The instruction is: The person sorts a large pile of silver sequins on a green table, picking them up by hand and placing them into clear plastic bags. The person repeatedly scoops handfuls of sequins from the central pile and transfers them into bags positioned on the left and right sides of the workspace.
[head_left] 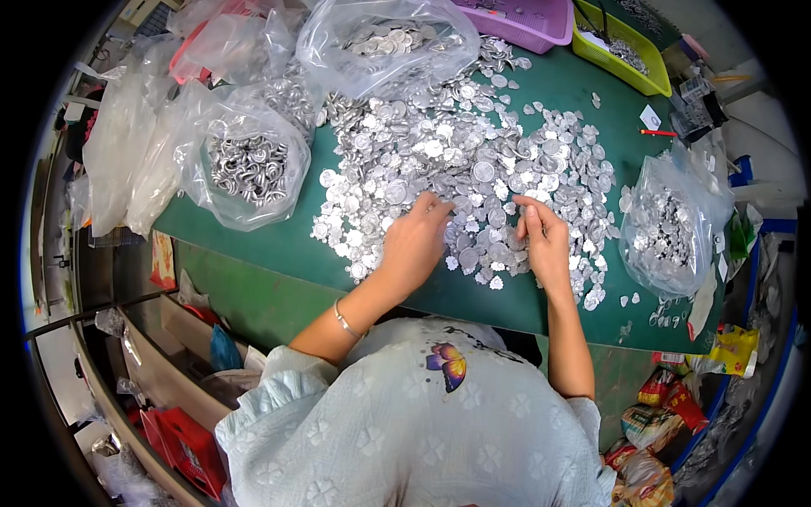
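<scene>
A wide heap of small silver metal pieces, many of them round and coin-like with others scalloped, is spread over the green tabletop. My left hand rests on the near left part of the heap, its fingers curled together and pointing down among the pieces. Whatever those fingertips may hold is too small to make out. Across a strip of scattered pieces, my right hand hovers at the heap's right side. Its index finger points left, apart from the thumb below, and no piece shows between them. A silver bangle circles my left wrist.
Clear plastic bags of silver parts stand at the left, back and right. Behind are a purple basket and a lime-green basket. A red pen lies on the green table. Open drawers sit lower left.
</scene>
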A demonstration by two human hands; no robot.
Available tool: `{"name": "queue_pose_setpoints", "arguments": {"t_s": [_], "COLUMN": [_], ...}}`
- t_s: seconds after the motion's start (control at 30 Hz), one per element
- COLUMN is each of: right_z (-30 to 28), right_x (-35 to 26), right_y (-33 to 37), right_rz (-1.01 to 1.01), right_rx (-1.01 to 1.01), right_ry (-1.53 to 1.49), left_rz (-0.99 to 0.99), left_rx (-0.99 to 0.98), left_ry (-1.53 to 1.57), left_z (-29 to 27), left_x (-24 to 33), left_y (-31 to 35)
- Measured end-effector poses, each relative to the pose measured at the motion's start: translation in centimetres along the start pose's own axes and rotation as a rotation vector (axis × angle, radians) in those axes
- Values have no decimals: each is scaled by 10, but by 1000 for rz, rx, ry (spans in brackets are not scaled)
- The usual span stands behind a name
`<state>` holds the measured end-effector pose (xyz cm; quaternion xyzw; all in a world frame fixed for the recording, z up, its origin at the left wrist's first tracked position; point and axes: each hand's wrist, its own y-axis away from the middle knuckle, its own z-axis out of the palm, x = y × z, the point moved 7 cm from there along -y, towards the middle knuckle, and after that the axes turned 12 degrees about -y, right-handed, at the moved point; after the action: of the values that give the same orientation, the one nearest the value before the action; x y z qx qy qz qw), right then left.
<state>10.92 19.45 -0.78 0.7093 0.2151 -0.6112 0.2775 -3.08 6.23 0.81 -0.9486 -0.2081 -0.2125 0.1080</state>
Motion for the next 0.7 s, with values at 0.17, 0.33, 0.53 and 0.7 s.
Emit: {"name": "queue_pose_setpoints", "arguments": {"t_s": [0.17, 0.33, 0.53, 0.7], "right_z": [-7, -6, 25, 29], "right_x": [-18, -20, -41, -50], "right_y": [3, 24, 39, 22], "right_rz": [36, -153, -384, -432], "right_rx": [53, 76, -79, -92], "right_ry": [-88, 239, 327, 470], "left_rz": [57, 91, -40, -133], "left_rx": [-58, -7, 49, -11], "left_ry": [-198, 46, 209, 145], "left_z": [7, -2, -26, -19], "left_x": [11, 13, -17, -17], "left_y": [-24, -17, 13, 43]}}
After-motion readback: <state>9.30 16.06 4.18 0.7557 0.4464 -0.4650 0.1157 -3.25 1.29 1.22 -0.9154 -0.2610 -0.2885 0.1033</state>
